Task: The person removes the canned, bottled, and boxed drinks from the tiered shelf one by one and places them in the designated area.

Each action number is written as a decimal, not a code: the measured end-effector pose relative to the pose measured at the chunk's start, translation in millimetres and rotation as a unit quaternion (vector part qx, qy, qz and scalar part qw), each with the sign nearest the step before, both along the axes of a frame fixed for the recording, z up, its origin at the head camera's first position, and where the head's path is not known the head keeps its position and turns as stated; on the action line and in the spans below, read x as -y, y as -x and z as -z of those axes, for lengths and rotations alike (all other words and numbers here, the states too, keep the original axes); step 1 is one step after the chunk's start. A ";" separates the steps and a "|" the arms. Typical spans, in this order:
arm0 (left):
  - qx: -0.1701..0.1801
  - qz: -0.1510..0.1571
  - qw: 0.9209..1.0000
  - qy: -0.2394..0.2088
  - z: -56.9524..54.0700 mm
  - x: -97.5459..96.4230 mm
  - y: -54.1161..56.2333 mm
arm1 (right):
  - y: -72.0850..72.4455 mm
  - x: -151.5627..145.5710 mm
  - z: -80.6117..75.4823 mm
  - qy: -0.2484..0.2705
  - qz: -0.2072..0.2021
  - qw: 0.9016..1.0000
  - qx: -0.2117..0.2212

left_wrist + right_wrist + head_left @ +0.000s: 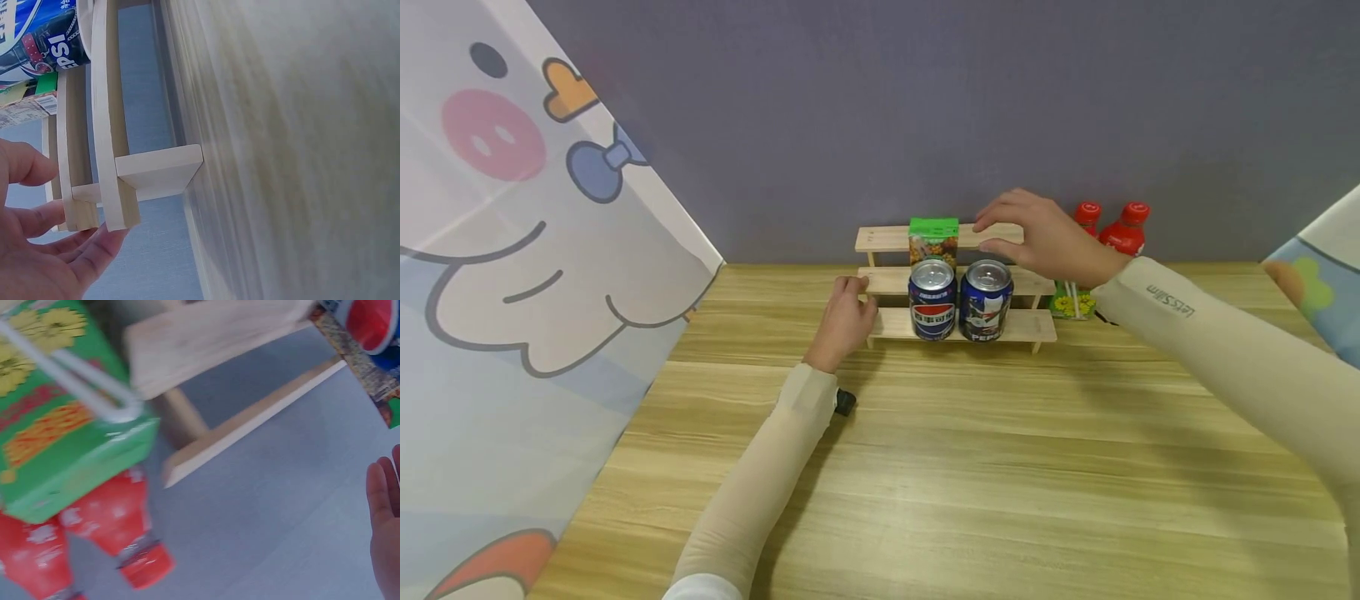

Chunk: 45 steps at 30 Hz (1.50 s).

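1. Near the far edge of a wood-grain desk [925, 467], a left hand [842, 321] rests loosely bent fingers against the left end of a shelf [887, 323], touching the wood without wrapping round it. A sideways shove here could rock everything aboard.

2. On the shelf's front tier, a left can [932, 304] and a right can [987, 304] stand upright, side by side, blue and silver-topped. The tier is narrow, so a jolt could tip either over its front edge.

3. The shelf itself is pale, plain timber: three stepped tiers on slim supports, standing upright and roughly in line with the desk's far edge.

4. Behind the left can, a green-topped box [933, 233], its base hidden, might topple at a stray fingertip. The right hand [1048, 237], thumb and fingers apart, holds nothing above the top tier's right half.

5. Off the shelf's right end, a green carton [1063, 308] fronts two red bottles [1127, 233], partly screened by the right arm; a low sleeve [1210, 342] could knock them.
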State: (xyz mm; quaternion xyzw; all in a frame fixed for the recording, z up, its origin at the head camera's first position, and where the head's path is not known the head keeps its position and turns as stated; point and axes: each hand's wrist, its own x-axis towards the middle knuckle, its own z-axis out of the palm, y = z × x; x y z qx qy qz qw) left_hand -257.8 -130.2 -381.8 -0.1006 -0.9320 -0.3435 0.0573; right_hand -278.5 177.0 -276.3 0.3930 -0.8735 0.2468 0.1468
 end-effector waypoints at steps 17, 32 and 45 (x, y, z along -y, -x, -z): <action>-0.009 0.001 1.000 -0.001 0.4 -2.4 -1.3 | 20.0 46.6 -15.4 -0.056 -0.006 0.996 0.070; -0.002 0.002 1.000 -0.004 0.2 -2.2 -1.8 | 19.6 52.2 -16.5 -0.068 0.006 0.994 0.082; -0.001 0.004 1.000 -0.008 1.3 -4.6 -2.0 | 19.3 50.5 -11.9 -0.058 -0.005 0.997 0.059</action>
